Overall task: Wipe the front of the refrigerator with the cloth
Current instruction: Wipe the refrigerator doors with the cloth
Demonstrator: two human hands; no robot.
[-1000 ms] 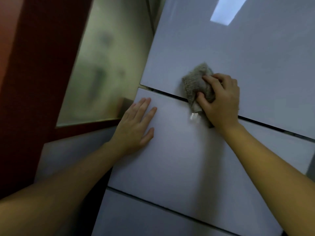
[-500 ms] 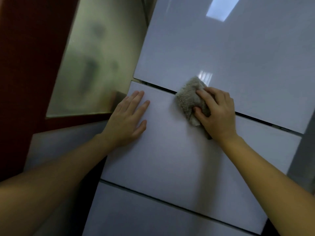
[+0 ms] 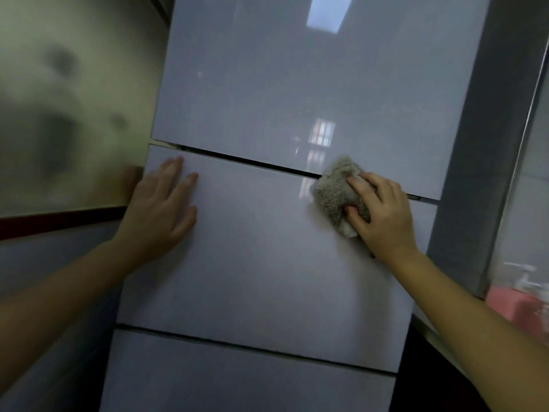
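Note:
The refrigerator [image 3: 267, 278] fills the middle of the view, with a glossy pale grey front split into three panels by two dark gaps. My right hand [image 3: 383, 215] presses a bunched grey-beige cloth [image 3: 335, 191] against the top right of the middle panel, right at the upper gap. Fingers cover the cloth's right part. My left hand [image 3: 162, 209] lies flat with fingers spread on the left edge of the same panel and holds nothing.
A frosted glass pane [image 3: 68, 114] with a dark red frame stands to the left of the fridge. On the right is the fridge's grey side [image 3: 475, 144], then a counter with a pink object [image 3: 517, 307] and a white pump bottle [image 3: 523, 278].
My right hand has slid the cloth to the right along the upper gap, toward the fridge's right edge. The left hand has stayed flat on the middle panel. The camera view has swung right.

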